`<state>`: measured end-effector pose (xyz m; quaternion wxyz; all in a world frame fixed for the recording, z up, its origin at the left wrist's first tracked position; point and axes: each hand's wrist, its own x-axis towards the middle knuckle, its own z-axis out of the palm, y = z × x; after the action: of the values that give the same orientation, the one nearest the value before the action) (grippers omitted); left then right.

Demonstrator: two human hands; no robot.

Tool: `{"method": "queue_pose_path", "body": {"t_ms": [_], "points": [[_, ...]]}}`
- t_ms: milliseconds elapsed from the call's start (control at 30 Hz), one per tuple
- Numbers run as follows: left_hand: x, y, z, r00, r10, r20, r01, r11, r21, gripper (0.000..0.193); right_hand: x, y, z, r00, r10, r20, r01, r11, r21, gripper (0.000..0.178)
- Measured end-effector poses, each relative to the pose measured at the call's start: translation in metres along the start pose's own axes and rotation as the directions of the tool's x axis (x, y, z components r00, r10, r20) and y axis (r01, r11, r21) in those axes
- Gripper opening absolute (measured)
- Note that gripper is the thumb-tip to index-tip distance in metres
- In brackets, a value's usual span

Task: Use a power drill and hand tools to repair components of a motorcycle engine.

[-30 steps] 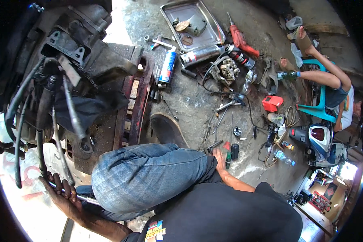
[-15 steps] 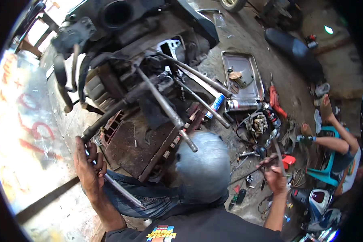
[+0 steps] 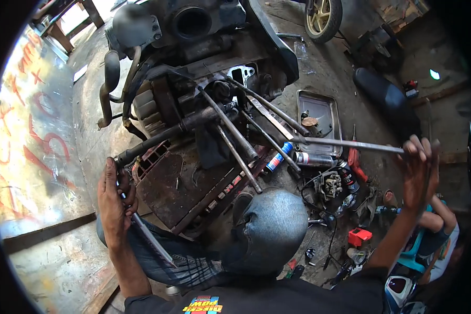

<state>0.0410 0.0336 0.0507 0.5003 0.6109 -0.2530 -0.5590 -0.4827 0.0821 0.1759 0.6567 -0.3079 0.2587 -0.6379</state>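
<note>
At the left, my left hand (image 3: pixel 115 201) has its fingers wrapped round a slim silver rod (image 3: pixel 152 238), which slants down over my jeans. Just above its fingertips is the end of a long dark bar (image 3: pixel 149 145) running to the machine; whether they touch, I cannot tell. On the right, my right hand (image 3: pixel 416 170) is closed on a long grey metal bar (image 3: pixel 350 143). The bar points left, its far end close to several metal rods (image 3: pixel 230 123) that stick out from the greasy engine assembly (image 3: pixel 193 99).
A metal tray (image 3: pixel 322 99) with loose parts lies beyond spray cans (image 3: pixel 314 159), a red drill (image 3: pixel 355 162) and a carburettor-like part (image 3: pixel 331 184). A rusty metal plate (image 3: pixel 178 193) is before my knees. Another person's arm (image 3: pixel 442 214) shows at the right, by a teal chair (image 3: pixel 416 254).
My right hand has risen and moved outward to the right; its bar has swung from upright to nearly level, pointing left. My left hand keeps its grip. The view has shifted slightly.
</note>
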Motion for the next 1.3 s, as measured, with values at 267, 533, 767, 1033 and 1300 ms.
{"method": "queue_pose_path", "body": {"t_ms": [267, 533, 767, 1033, 1300], "points": [[0.003, 0.0, -0.001, 1.0, 0.006, 0.022, -0.006, 1.0, -0.003, 0.034, 0.077, 0.044, -0.066, 0.99, 0.006, 0.141, -0.048, 0.955, 0.294, 0.034], [-0.001, 0.0, 0.002, 1.0, -0.004, -0.001, 0.004, 1.0, 0.027, 0.035, 0.092, 0.074, -0.084, 0.987, 0.04, 0.155, -0.086, 0.949, 0.303, 0.036], [-0.008, 0.007, 0.007, 0.984, -0.096, -0.153, 0.106, 0.992, 0.065, 0.034, 0.056, 0.083, -0.09, 0.98, 0.115, 0.165, -0.128, 0.989, 0.07, 0.021], [-0.001, 0.005, -0.007, 0.998, -0.037, 0.049, 0.034, 0.997, 0.067, 0.039, -0.104, 0.06, -0.154, 0.629, 0.372, -0.682, -0.723, 0.602, -0.338, 0.03], [0.002, 0.006, -0.006, 0.995, -0.029, 0.097, 0.029, 1.0, 0.002, 0.038, -0.147, 0.176, -0.242, 0.54, 0.426, -0.726, -0.827, 0.11, -0.551, 0.031]]}}
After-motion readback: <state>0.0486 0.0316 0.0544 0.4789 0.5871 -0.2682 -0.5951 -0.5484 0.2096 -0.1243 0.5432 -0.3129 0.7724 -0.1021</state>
